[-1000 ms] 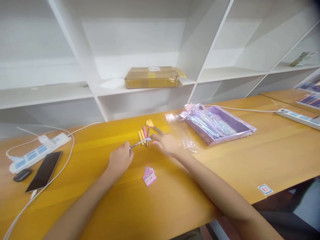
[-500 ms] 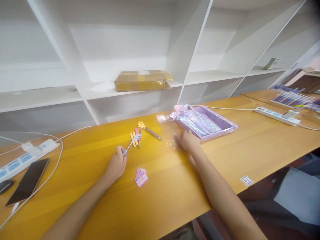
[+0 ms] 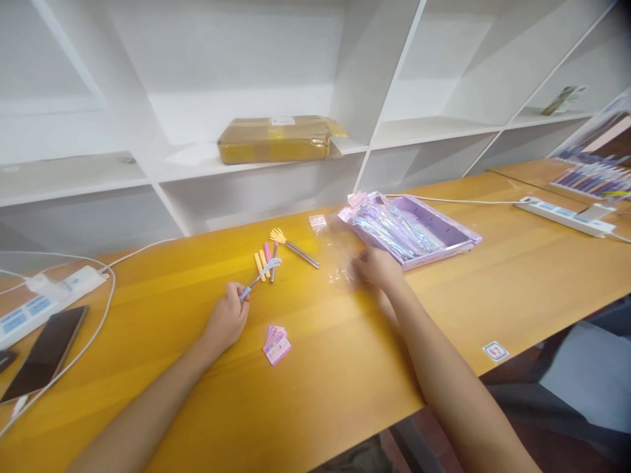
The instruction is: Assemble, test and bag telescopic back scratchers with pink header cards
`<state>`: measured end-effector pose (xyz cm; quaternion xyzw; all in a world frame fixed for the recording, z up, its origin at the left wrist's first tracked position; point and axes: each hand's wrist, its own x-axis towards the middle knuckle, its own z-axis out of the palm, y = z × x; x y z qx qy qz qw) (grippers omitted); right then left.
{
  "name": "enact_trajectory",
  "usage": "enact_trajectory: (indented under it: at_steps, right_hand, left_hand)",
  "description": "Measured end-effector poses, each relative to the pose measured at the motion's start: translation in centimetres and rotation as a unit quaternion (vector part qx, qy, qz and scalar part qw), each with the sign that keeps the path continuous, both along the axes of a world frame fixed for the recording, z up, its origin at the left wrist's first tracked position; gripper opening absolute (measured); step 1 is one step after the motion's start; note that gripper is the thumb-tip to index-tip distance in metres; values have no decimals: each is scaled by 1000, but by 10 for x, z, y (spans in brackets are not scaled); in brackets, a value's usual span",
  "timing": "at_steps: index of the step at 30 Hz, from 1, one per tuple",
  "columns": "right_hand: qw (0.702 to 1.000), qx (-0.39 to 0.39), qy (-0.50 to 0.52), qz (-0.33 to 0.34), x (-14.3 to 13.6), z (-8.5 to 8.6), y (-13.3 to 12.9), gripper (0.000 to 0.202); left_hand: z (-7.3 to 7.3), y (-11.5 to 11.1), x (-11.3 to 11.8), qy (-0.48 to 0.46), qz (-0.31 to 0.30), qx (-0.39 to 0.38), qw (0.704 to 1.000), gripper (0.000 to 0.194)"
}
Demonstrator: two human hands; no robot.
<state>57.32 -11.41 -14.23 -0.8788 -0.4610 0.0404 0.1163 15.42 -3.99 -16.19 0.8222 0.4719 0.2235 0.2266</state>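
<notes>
My left hand (image 3: 228, 316) is closed round the handle of a light blue back scratcher (image 3: 255, 281), whose head reaches over several loose pieces on the table. Among these lie yellow sticks (image 3: 260, 265), a pink one (image 3: 267, 251) and a yellow hand-shaped back scratcher (image 3: 296, 248) with a metal rod. My right hand (image 3: 377, 266) has its fingers closed at the edge of a clear plastic bag (image 3: 338, 253) lying flat. Just beyond it, a purple tray (image 3: 451, 230) holds several wrapped items (image 3: 389, 226). Small pink cards (image 3: 277, 345) rest fanned out nearer to me.
White shelves stand behind the table, with a taped cardboard box (image 3: 276, 141) on one. At left are a power strip (image 3: 54, 302), a phone (image 3: 46, 351) and loose white cables. Another power strip (image 3: 566, 215) lies at right. A square sticker (image 3: 495, 351) is near the front edge.
The camera view has shifted slightly. My left hand still grips the blue back scratcher, and my right hand stays at the clear bag. The scratcher's head looks turned a little.
</notes>
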Motion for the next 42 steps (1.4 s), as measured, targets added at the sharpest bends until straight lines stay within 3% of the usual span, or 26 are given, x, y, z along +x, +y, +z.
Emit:
enact_trajectory:
  at_steps: [13, 18, 21, 26, 29, 32, 34, 36, 38, 42]
  right_hand:
    - [993, 84, -81, -9, -10, 19, -11, 36]
    - [978, 198, -61, 29, -11, 22, -13, 34]
    - [946, 312, 70, 49, -17, 27, -12, 32]
    - [835, 431, 327, 102, -66, 38, -10, 42]
    - [805, 404, 404, 160, -120, 40, -14, 43]
    - [802, 333, 403, 290, -172, 37, -25, 42]
    - [783, 281, 383, 400, -194, 33, -32, 42]
    - [754, 260, 398, 453, -202, 26, -37, 49]
    - [743, 284, 434, 423, -200, 19, -38, 59]
    - [776, 272, 460, 335, -194, 6, -39, 55]
  left_hand:
    - [1, -1, 0, 15, -7, 0, 1000, 10]
    - [3, -1, -1, 11, -27, 11, 1000, 10]
    - [8, 1, 0, 4, -63, 16, 998, 19]
    - [25, -14, 4, -114, -124, -56, 984, 23]
    - [28, -42, 6, -199, -135, -204, 949, 29]
    - [19, -73, 9, -261, -156, -373, 876, 52]
    - [10, -87, 11, -298, -164, -366, 866, 53]
    - [3, -93, 11, -317, -174, -309, 880, 43]
    - [-1, -94, 10, -324, -174, -258, 893, 35]
    - [-3, -93, 6, -338, -159, -226, 900, 32]
